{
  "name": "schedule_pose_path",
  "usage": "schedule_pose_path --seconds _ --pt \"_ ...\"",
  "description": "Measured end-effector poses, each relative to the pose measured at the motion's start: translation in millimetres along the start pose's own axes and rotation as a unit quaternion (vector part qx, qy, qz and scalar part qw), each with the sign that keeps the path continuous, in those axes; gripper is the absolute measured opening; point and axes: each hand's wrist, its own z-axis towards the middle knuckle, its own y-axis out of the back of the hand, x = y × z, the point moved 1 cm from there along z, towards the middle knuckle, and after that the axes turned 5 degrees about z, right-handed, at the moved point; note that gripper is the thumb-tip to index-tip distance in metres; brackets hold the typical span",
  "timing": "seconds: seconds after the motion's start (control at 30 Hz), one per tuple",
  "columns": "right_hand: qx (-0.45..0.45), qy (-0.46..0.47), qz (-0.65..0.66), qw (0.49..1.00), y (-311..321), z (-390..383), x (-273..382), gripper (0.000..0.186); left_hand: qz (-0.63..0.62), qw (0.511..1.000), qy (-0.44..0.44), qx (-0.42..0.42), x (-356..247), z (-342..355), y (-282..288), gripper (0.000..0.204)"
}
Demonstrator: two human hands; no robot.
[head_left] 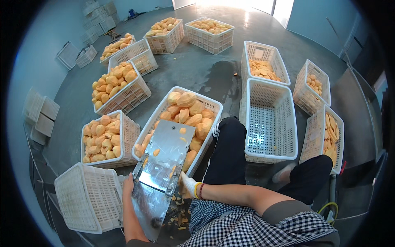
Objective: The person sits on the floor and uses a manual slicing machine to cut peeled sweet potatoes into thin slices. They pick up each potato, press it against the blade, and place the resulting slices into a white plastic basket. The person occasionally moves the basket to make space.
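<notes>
A long metal slicer board (158, 164) lies at a slant over a white crate (219, 108) of peeled orange sweet potatoes (193, 109). My bare left hand (128, 185) is closed on the board's left edge, its fingers partly hidden. On the opposite edge, my right hand (189, 185), in a white glove, grips the board beside the blade. A few orange slices (156, 152) stick to the metal. Below the board, orange scraps (177, 203) are scattered on the floor.
An empty white crate (271, 154) stands right of my knee, before a crate of slices (263, 70). Crates of peeled sweet potatoes (103, 138) line the left and far side. A tipped crate (82, 201) lies by my left arm. Another slice crate (329, 133) is far right.
</notes>
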Motion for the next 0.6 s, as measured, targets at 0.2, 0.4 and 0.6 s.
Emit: schedule_pose_path --seconds 0.2,0.4,0.6 --pt "0.077 0.038 0.074 0.994 -14 -32 7 0.090 -0.026 0.996 0.018 -0.078 -21 -39 -6 0.071" --pt "-0.030 0.054 0.053 0.997 5 -62 18 0.070 -0.188 0.972 -0.010 -0.137 -53 -109 3 0.060" --pt "0.236 0.083 0.076 0.965 13 -139 27 0.048 -0.332 0.936 -0.021 -0.114 -91 -173 72 0.050"
